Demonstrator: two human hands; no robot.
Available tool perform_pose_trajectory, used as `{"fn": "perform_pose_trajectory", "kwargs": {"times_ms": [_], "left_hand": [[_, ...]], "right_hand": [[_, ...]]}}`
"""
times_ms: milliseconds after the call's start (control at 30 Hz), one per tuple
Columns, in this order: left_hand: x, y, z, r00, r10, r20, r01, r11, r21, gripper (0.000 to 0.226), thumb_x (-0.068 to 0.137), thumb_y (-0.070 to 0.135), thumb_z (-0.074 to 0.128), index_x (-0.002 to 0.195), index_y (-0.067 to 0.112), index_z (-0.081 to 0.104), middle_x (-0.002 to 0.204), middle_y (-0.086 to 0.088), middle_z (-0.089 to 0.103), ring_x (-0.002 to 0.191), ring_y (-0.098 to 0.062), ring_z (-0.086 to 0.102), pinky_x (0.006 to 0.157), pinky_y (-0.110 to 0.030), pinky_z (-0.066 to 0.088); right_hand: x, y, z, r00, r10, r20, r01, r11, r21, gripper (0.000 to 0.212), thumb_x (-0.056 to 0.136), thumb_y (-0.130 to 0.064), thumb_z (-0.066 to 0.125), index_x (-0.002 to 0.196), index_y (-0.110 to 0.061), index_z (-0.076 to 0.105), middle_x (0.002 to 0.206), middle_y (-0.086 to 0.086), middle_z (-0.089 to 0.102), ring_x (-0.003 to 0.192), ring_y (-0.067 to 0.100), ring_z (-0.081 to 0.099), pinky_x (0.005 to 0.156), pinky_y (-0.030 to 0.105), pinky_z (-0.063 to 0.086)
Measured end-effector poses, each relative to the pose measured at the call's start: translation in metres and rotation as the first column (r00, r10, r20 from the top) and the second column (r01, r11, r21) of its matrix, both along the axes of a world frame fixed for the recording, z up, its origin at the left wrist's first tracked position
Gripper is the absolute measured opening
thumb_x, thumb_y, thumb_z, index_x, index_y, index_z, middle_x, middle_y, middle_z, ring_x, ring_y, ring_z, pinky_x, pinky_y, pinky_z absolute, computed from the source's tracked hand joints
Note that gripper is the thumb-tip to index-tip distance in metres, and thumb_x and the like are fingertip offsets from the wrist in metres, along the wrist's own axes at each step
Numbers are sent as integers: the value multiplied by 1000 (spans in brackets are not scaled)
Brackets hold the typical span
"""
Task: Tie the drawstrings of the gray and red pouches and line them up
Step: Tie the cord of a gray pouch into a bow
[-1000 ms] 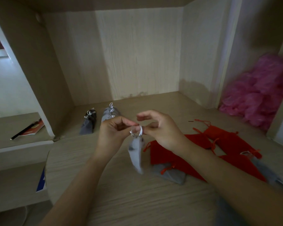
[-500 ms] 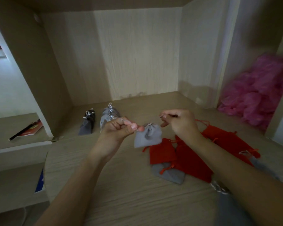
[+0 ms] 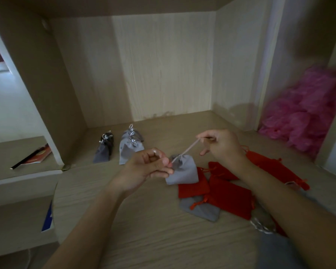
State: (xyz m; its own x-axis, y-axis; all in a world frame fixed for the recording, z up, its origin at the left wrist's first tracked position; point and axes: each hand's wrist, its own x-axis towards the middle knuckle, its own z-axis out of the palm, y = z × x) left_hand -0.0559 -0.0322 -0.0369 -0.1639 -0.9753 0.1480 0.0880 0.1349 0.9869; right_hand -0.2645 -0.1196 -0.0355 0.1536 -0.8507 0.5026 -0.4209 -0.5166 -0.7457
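Since half a second ago the pale drawstring (image 3: 186, 150) has been drawn out longer and taut, and the right hand (image 3: 220, 145) has been raised toward upper right of centre; a second ago both hands were bunched at the neck. The knot is judged to be getting cinched, not finished. The cord's far end is pinched between closed thumb and fingertip of the right hand; the left hand (image 3: 149, 169) is closed at the gathered neck of the small light-gray fabric pouch (image 3: 183, 172), whether on cloth or cord cannot be told. The pouch is held at frame centre, above the pile of flat red fabric pouches (image 3: 229, 193) with an untied gray pouch (image 3: 201, 209) beneath it, lower right of centre. The tied gray pouches (image 3: 131, 147) and the darker gray one (image 3: 103, 149) are lined up left of centre, so most work is judged outstanding. No legible writing or brand is seen; the red booklet (image 3: 38, 154) at far left is too blurred to read.
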Motion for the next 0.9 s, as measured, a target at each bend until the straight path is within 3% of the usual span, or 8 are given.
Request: {"fn": "perform_pose_trajectory", "kwargs": {"times_ms": [167,300,367,467,600,767,833,900], "left_hand": [[-1,-3,-3,970,29,242,-42,998,46,27,76,28,65,89,5,59,72,-8,67,61,-15,63,55,-20,50],[2,-8,-16,830,89,551,-75,996,-47,16,79,22,73,86,9,70,68,0,67,61,-7,58,59,-16,43],[6,-10,-20,743,124,657,-70,992,-108,9,78,20,76,83,14,72,66,3,66,62,-4,55,60,-18,41],[6,-10,-19,687,150,711,-63,987,-148,9,81,18,72,81,9,72,73,-5,68,64,-3,54,62,-19,41],[6,0,-4,821,151,550,-83,986,-146,15,87,21,65,81,7,66,68,13,60,65,7,50,62,-8,37],[3,2,3,949,149,278,-116,984,-132,32,76,25,67,83,-6,64,81,16,62,75,-4,49,63,-14,35],[3,3,3,968,124,217,-101,988,-117,29,71,29,75,73,1,67,80,14,64,76,-14,45,64,-21,32],[5,4,4,977,124,175,-104,987,-119,28,65,41,69,51,19,61,82,10,66,74,-12,46,65,-24,31]], "right_hand": [[6,6,6,977,-30,-210,-12,980,-197,26,80,1,49,73,-6,73,71,8,68,61,14,56,57,5,36],[10,14,10,920,-17,-392,-101,956,-277,34,74,-17,39,58,3,61,64,17,57,64,33,56,63,35,35],[11,16,10,892,19,-451,-150,955,-255,42,85,-24,46,58,4,60,63,14,51,62,29,54,61,32,31],[9,16,12,849,203,-488,-252,967,-36,38,88,-32,63,58,-9,65,63,1,45,59,7,48,58,18,30],[6,10,12,856,330,-398,-321,943,90,33,86,-36,65,55,-24,61,69,-3,46,59,4,45,62,16,34],[8,4,1,856,290,-428,-325,946,-10,32,86,-39,65,57,-25,65,88,-12,49,83,7,48,77,22,36],[12,6,-1,854,246,-458,-291,956,-29,32,85,-42,64,58,-26,65,96,-15,48,98,13,44,88,30,35],[14,9,0,842,189,-506,-243,969,-42,32,87,-40,63,62,-20,67,99,-14,48,104,13,38,92,32,30]]}}
